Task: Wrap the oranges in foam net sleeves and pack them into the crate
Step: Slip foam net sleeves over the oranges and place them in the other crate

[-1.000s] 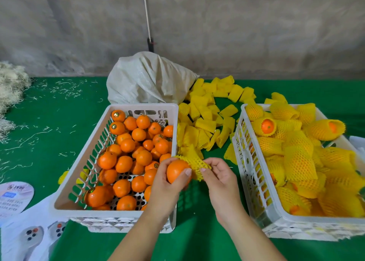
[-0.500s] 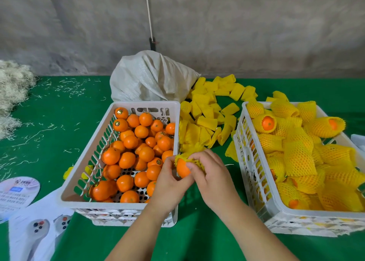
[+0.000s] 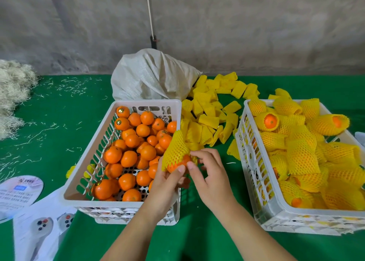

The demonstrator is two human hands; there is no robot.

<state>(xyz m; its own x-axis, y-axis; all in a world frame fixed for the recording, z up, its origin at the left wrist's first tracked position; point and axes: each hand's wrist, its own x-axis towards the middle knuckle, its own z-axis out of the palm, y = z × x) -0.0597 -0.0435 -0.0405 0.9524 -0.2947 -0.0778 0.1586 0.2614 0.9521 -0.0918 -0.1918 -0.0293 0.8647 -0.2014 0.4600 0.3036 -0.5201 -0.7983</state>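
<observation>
Orange (image 3: 178, 165), half covered by a yellow foam net sleeve (image 3: 174, 151), sits between both hands just in front of the near right corner of the left crate (image 3: 83, 189). Left hand (image 3: 167, 183) cups the fruit from below, thumb curled against its bare lower side. Right hand (image 3: 209, 173) pinches the sleeve's edge at the fruit's right side with fingertips (image 3: 190, 165), the other fingers loosely spread. The sleeve's free end stands up and leans left over the crate rim.

That left crate, white and slotted, holds loose bare oranges (image 3: 136, 142). To the right, well apart, a second white crate (image 3: 256, 185) is heaped with oranges already netted. Between the two crates and behind them lies a scatter of empty yellow sleeves (image 3: 213, 110), beside a white woven sack (image 3: 150, 77).

Everything rests on a green cloth surface (image 3: 59, 126) strewn with pale shreds; a heap of pale straw-like fibre (image 3: 13, 86) lies at far left, printed papers (image 3: 19, 193) at near left. Behind runs a rough grey concrete wall (image 3: 256, 23) with a thin pale rod (image 3: 149, 11) against it.
</observation>
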